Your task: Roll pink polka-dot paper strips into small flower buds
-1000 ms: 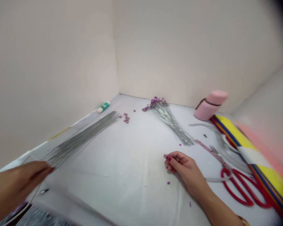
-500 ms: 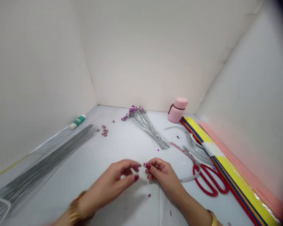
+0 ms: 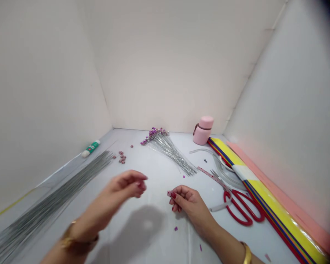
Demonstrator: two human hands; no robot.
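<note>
My right hand (image 3: 187,200) pinches a small pink folded piece (image 3: 169,193) between thumb and fingertips, just above the white table. My left hand (image 3: 121,190) is lifted to the left of it, blurred, with loosely curved fingers apart and nothing visible in them. Several similar small pink pieces (image 3: 122,157) lie farther off, beyond the left hand. A bundle of silvery wire stems (image 3: 176,156) with purple and pink tips (image 3: 155,134) rests at the back. Purple scraps (image 3: 176,228) are scattered near the right hand.
Grey wires (image 3: 60,194) stretch along the left, beside a green-and-white glue stick (image 3: 90,148). To the right are red-handled scissors (image 3: 244,207), a pink patterned strip (image 3: 207,172), clear tubing (image 3: 222,205) and stacked coloured sheets (image 3: 275,198). A pink bottle (image 3: 202,132) stands near the back wall.
My left hand has drawn away from the right hand, moving left and upward. My right hand stays almost in place with the pink piece. The view has shifted slightly.
</note>
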